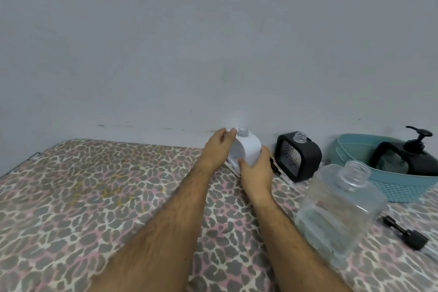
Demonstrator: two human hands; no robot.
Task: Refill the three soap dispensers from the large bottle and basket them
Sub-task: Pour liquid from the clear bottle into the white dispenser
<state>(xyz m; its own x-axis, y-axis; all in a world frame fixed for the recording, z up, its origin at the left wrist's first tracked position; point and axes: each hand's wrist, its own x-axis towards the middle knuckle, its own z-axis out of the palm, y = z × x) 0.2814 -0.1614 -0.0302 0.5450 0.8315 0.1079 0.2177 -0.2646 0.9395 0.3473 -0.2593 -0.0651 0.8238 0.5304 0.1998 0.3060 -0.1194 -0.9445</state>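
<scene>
Both grips, left hand and right hand, hold the white dispenser.
We see it uncapped at the bed's far edge.

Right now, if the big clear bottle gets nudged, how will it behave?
The large clear bottle looks tilted on the soft patterned cover, so it would probably tip easily. Its neck has no cap and some liquid shows inside, so a spill seems likely. Little liquid: probably light.
</scene>
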